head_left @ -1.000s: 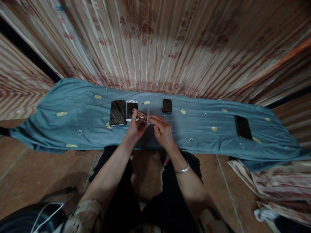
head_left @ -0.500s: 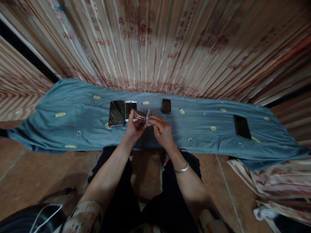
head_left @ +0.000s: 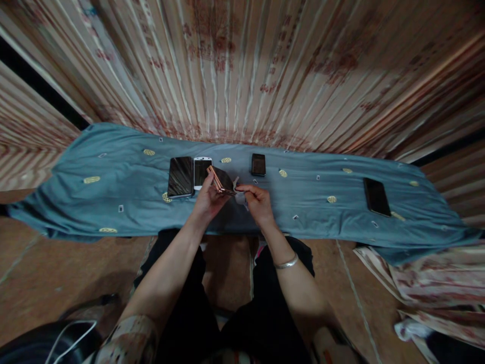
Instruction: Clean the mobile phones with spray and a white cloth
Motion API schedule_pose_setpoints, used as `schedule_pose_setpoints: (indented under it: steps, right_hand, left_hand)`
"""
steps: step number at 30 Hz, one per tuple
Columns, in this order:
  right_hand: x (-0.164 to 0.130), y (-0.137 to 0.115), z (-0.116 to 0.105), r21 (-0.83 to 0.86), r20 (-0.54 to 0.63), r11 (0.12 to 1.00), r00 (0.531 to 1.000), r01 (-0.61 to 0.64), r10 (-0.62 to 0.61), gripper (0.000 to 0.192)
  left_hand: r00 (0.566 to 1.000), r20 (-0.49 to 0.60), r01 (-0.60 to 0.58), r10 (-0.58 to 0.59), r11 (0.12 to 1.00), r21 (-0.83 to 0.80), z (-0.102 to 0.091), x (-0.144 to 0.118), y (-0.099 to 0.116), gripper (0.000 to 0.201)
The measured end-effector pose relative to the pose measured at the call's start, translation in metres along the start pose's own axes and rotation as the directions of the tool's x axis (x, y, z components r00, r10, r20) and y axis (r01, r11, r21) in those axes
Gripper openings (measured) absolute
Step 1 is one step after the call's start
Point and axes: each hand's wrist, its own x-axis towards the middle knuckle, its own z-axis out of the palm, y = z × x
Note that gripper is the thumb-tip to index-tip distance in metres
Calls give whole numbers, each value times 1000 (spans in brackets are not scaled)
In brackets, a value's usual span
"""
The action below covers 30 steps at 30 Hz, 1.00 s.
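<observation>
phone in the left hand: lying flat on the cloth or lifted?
Lifted and tilted. The left hand holds the phone above the blue cloth, its copper edge raised; the right hand pinches beside it.

Bare blue cloth [head_left: 314, 212] right of hands; phones [head_left: 189, 175] crowd left.

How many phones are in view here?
5: a dark phone and a white phone side by side, one in the left hand, a small one behind, one far right.
</observation>
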Motion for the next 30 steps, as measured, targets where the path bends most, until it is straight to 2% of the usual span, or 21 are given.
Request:
schedule_pose_setpoints:
  steps: [6,12,21,30]
  right_hand:
    - [2,2,-3,22,-1,997,997,-71,71,32]
    - [6,6,-5,10,-59,999,997,-48,48,32]
    - [11,8,-7,-144,-64,987,995,64,-74,34]
    - [16,8,-12,-225,-73,971,992,86,-105,36]
  left_hand:
    - [997,82,-6,5,1000,9,2,-4,-4,30]
    - [980,200,3,-16,998,63,2,-7,-11,33]
    - [980,192,17,-47,988,156,-1,-8,-22,19]
    - [967,248,2,-64,970,241,-1,-13,-31,15]
